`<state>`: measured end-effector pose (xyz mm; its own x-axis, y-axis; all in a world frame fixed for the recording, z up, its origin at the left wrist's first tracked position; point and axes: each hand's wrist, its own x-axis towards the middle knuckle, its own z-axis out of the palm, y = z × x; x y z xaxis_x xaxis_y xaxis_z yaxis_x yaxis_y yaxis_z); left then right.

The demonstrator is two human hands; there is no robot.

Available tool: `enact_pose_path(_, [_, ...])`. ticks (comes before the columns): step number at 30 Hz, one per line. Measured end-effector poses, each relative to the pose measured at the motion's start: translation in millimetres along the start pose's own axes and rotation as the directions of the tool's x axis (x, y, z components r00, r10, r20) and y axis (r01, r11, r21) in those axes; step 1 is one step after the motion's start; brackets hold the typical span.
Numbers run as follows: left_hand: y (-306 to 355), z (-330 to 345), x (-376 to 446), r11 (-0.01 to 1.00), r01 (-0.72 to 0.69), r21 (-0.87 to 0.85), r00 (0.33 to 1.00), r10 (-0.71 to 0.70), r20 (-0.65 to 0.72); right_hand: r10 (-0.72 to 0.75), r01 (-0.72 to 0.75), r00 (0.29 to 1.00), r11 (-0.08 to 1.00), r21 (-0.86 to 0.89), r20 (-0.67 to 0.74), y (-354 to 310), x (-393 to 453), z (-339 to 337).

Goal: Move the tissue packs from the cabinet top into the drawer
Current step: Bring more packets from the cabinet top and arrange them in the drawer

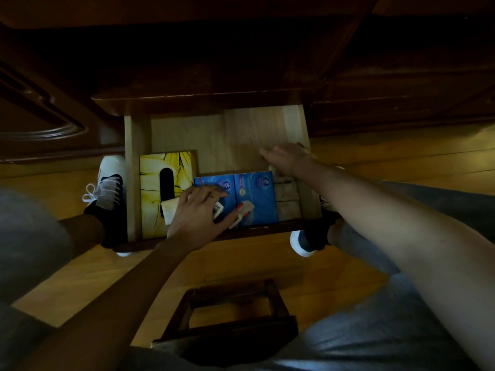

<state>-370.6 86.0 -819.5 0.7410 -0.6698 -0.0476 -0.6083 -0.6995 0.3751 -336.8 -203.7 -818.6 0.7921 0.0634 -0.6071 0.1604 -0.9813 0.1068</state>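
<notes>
The light wooden drawer (133,183) is pulled out of the dark cabinet (241,76). Inside, a yellow tissue box (152,183) lies at the left. Two blue tissue packs sit side by side in the front middle, the left pack (211,182) and the right pack (258,194). Brownish packs (288,199) are stacked at the right wall. My left hand (197,212) lies flat on the left blue pack with its fingers spread. My right hand (288,156) hovers palm down over the drawer's right side, fingers apart and holding nothing. The cabinet top is out of view.
A dark wooden stool (230,317) stands on the wood floor just in front of the drawer, between my knees. My shoes flank the drawer, one at the left (109,183) and one at the right (305,245). The drawer's back half shows bare wood.
</notes>
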Motion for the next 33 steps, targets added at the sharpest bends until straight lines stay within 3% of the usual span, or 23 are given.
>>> enact_pose_path(6, [0,0,0,1.000,0.010,-0.006,1.000,-0.010,0.026,0.042,-0.037,0.999,0.986,-0.164,0.032,-10,-8,1])
enact_pose_path(11, [-2,2,-1,1.000,0.001,-0.005,1.000,-0.001,0.000,0.031,-0.026,0.998,0.994,-0.104,0.051,-5,-13,-3])
enact_pose_path(14, [-2,2,0,0.999,0.022,-0.030,1.000,-0.022,0.007,0.029,-0.038,0.997,0.993,-0.113,-0.076,-5,-25,-19])
enact_pose_path(16, [1,-1,-1,0.996,0.083,-0.014,0.996,-0.083,-0.022,-0.043,0.043,0.970,0.999,-0.005,-0.239,-14,-34,-32])
enact_pose_path(17, [2,-3,-1,0.991,0.131,0.005,0.990,-0.130,-0.055,-0.082,0.119,0.967,0.983,0.142,-0.241,-23,-42,-39])
enact_pose_path(19, [5,-8,-3,0.969,0.248,0.015,0.965,-0.245,-0.091,-0.220,0.238,0.971,0.857,0.457,-0.094,-49,-59,-44])
enact_pose_path(20, [5,-10,-3,0.955,0.295,0.002,0.952,-0.294,-0.084,-0.296,0.274,0.954,0.827,0.491,-0.034,-64,-67,-41])
enact_pose_path(22, [4,-11,-3,0.940,0.340,-0.036,0.938,-0.342,-0.052,-0.374,0.321,0.927,0.834,0.449,0.032,-86,-79,-28])
enact_pose_path(25, [2,-11,-4,0.944,0.326,-0.047,0.945,-0.326,-0.007,-0.373,0.306,0.927,0.790,0.532,0.021,-90,-88,-21])
enact_pose_path(27, [2,-10,-5,0.952,0.303,-0.036,0.953,-0.304,-0.008,-0.367,0.313,0.930,0.812,0.493,0.015,-83,-92,-24])
enact_pose_path(33, [4,-10,-2,0.945,0.322,-0.049,0.946,-0.324,-0.032,-0.252,0.240,0.967,0.846,0.476,-0.039,-89,-86,-10])
